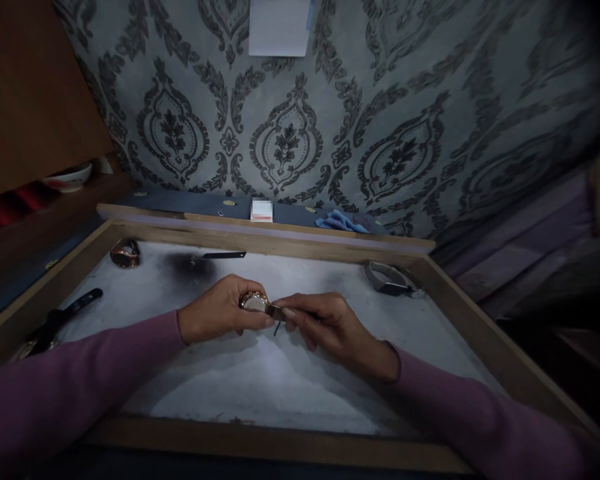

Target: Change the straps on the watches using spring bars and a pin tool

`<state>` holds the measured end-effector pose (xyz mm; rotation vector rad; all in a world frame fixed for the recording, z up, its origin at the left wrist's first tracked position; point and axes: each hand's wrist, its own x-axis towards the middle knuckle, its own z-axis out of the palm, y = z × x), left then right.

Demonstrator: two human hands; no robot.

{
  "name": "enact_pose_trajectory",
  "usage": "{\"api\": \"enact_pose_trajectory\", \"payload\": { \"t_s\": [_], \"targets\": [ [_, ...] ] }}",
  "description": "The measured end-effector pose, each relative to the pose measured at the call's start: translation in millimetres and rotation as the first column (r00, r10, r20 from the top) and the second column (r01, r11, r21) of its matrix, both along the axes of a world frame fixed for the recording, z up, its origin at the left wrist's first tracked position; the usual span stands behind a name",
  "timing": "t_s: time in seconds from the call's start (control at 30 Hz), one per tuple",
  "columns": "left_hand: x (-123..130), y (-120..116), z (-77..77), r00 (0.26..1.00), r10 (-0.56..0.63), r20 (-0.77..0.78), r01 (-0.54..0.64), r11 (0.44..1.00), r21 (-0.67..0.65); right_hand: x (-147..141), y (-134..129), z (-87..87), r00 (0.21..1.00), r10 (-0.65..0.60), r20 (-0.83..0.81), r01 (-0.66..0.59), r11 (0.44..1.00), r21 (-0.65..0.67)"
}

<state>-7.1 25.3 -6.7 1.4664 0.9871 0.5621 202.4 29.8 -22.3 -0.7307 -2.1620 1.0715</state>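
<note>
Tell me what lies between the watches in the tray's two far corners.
In the head view, a thin dark strip and a dark patch lie between them, beyond the left hand.

You look to be in a home, with a corner used as a small watch workplace. Ornate damask wallpaper [287, 150] faces you, and a bowl [71, 179] sits by the brown wooden cabinet [30, 87] at left. The watch-work side shows in the wood-framed tray [280, 437], the wristwatches [124, 254] lying in it, and the watch [255, 302] in your left hand [220, 308].
</note>
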Motion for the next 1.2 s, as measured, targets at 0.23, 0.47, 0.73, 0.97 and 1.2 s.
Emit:
{"api": "enact_pose_trajectory", "payload": {
  "t_s": [0.23, 0.47, 0.73, 0.97, 1.2],
  "targets": [
    [0.0, -0.1, -0.9, 1.0, -0.01, 0.01, 0.01, 1.0, 0.004, -0.9, 0.1, 0.6, 1.0, -0.002, 0.004, 0.002, 1.0, 0.025],
    [-0.5, -0.1, -2.1, 1.0, -0.025, 0.014, 0.026, 1.0, -0.015, -0.1, 0.2, 0.2, 1.0, -0.001, 0.001, 0.001, 0.999, 0.043],
    [-0.3, 0.3, -1.7, 0.999, -0.033, 0.008, 0.033, 0.999, -0.019, -1.7, -2.8, 4.5, 1.0, 0.0, 0.026, -0.003, 0.991, 0.135],
    [-1.1, 1.9, -4.2, 0.999, -0.045, 0.003, 0.045, 0.998, -0.038, -1.3, -2.6, 4.0, 0.999, 0.014, 0.042, -0.024, 0.965, 0.259],
    [-0.8, 2.6, -8.4, 0.999, -0.042, 0.01, 0.043, 0.999, -0.031, -0.6, -3.1, 1.2, 0.996, 0.008, 0.088, -0.04, 0.931, 0.364]
  ]
}}
